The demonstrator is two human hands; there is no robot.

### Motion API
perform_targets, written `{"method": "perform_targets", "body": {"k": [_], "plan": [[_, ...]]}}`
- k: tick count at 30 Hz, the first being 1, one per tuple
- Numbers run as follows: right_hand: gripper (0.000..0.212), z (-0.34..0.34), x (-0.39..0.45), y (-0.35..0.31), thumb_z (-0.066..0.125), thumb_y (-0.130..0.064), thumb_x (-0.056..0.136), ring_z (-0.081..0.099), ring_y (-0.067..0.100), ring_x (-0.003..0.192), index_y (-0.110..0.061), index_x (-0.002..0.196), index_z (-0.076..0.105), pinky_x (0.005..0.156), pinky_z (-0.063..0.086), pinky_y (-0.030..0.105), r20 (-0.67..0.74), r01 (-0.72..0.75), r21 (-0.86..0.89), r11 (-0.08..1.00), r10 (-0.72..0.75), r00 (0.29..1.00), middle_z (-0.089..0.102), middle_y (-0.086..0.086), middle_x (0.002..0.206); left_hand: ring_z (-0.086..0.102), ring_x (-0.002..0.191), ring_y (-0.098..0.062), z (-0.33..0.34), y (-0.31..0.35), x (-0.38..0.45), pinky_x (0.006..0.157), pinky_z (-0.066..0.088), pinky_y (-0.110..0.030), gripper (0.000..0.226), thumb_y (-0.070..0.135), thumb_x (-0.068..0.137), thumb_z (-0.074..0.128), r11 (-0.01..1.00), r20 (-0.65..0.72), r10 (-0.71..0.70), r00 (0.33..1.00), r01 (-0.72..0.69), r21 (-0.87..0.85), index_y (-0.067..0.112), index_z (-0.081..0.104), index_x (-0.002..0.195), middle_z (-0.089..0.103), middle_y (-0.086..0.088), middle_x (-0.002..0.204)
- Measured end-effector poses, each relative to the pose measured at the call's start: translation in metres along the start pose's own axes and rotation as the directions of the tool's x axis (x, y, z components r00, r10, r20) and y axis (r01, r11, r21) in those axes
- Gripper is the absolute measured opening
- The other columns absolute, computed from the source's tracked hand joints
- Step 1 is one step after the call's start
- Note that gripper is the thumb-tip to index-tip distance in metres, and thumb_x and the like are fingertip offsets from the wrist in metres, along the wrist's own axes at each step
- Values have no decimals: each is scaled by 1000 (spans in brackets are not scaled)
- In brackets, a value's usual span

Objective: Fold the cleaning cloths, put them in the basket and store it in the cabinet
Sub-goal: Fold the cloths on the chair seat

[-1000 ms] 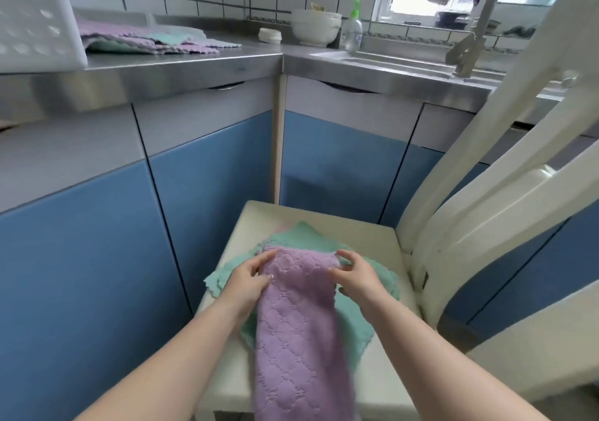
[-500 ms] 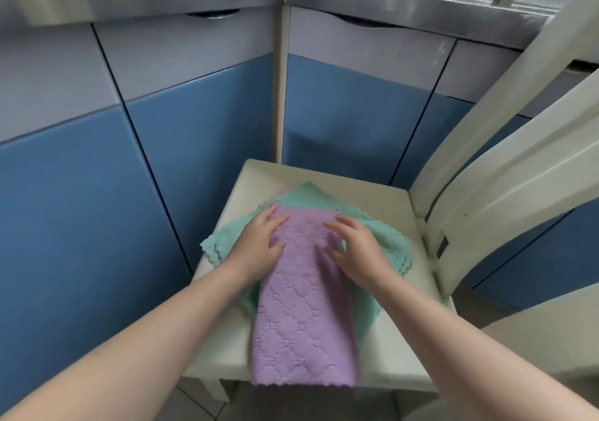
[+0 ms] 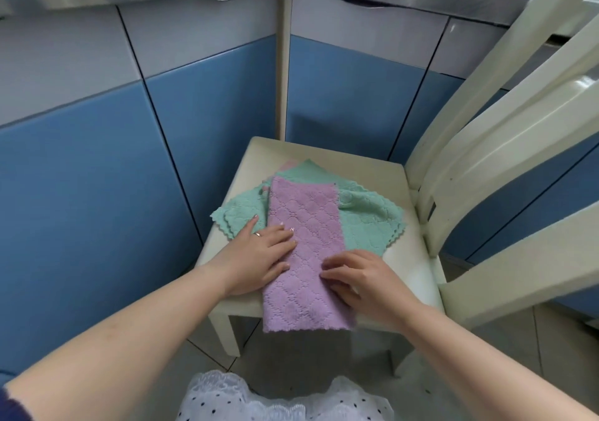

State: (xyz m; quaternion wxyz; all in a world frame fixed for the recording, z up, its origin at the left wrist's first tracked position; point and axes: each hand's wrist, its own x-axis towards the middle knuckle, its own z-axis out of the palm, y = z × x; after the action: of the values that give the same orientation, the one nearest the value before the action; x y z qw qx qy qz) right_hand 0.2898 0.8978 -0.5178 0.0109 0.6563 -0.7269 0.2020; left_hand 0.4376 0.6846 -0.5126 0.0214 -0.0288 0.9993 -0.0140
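Both hands have slid toward the chair seat's [image 3: 372, 174] near edge. The left hand [image 3: 259, 258] lies flat and the right hand [image 3: 359, 278] presses with relaxed fingers on the quilted purple cloth [image 3: 301, 226], a long folded strip overhanging that edge atop scalloped green cloths [image 3: 363, 216].

Cream chair [image 3: 327, 161], seat facing the blue cabinet corner, backrest to the right. On the seat: green cloths [image 3: 363, 222] spread flat, scalloped edges reaching toward the left and right seat edges; a pink corner [image 3: 288, 165] shows beneath them at the far side. Purple cloth [image 3: 304, 252], folded to a long strip, lies on top, its near end hanging over the front edge.
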Motion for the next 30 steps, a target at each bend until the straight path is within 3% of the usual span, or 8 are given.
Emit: {"method": "perform_targets", "body": {"k": [3, 6, 9, 14, 19, 22, 26, 30], "plan": [[51, -10, -26, -14, 54, -61, 82, 59, 14, 103, -25, 117, 63, 90, 48, 30, 110, 96, -103, 990, -85, 990, 63, -8, 118, 55, 122, -16, 9, 0, -36, 106, 31, -56, 40, 40, 92, 40, 971, -250, 236, 939, -240, 16, 24, 59, 123, 60, 3, 129], [67, -3, -39, -20, 56, -61, 76, 57, 17, 112, -24, 131, 49, 95, 48, 32, 211, 100, -198, 975, -57, 976, 56, -3, 130, 47, 130, -19, 21, 3, -63, 106, 32, -54, 55, 39, 82, 48, 956, -175, 293, 940, -289, 49, 25, 47, 135, 50, -3, 140], [51, 1, -36, -27, 56, -39, 78, 61, 18, 105, -21, 126, 56, 89, 52, 30, 125, 53, -152, 987, -34, 992, 62, -2, 123, 49, 128, -23, 26, 11, -64, 103, 37, -53, 69, 36, 72, 60, 975, -87, 221, 971, -217, 55, 26, 41, 138, 48, -8, 141], [35, -9, -30, -33, 47, -34, 80, 67, 13, 84, -25, 106, 68, 72, 53, 24, 28, -107, -27, 994, 108, 994, 71, -9, 98, 57, 116, -12, 19, 20, -56, 105, 34, -55, 42, 31, 81, 44, 968, -204, 68, 977, -114, -224, 26, 59, 120, 62, 3, 124], [26, -15, -13, -31, 39, -45, 79, 46, 13, 54, -25, 75, 55, 57, 42, 33, -90, -360, 189, 914, 381, 920, 50, -10, 54, 49, 118, -2, 23, 24, -45, 115, 14, -23, 43, 34, 81, 54, 918, -340, 9, 940, -143, -369, 23, 55, 123, 60, 11, 123], [34, -20, -1, -27, 40, -49, 80, 37, 13, 54, -19, 67, 46, 54, 33, 30, -109, -400, 273, 875, 441, 891, 41, -5, 53, 58, 93, -1, 18, 31, -38, 92, 40, -13, 29, 29, 81, 61, 773, -408, -205, 890, -109, -625, 32, 57, 110, 63, 22, 102], [27, -15, 11, -21, 60, -43, 83, 42, 13, 57, -18, 74, 55, 57, 37, 29, -103, -456, 506, 732, 577, 810, 51, -6, 58, 60, 80, -19, 6, 32, -15, 75, 49, -37, 10, 32, 86, 56, 456, -282, -526, 802, -13, -890, 24, 62, 86, 68, -3, 88], [13, -7, 37, -9, 65, -30, 84, 49, 11, 62, -20, 77, 62, 59, 39, 30, -86, -487, 622, 613, 671, 736, 63, -1, 66, 53, 75, -15, -4, 18, 20, 70, 44, -34, 52, 58, 83, 52, 217, -77, -676, 733, 99, -971, 8, 63, 90, 61, -8, 81]]}}
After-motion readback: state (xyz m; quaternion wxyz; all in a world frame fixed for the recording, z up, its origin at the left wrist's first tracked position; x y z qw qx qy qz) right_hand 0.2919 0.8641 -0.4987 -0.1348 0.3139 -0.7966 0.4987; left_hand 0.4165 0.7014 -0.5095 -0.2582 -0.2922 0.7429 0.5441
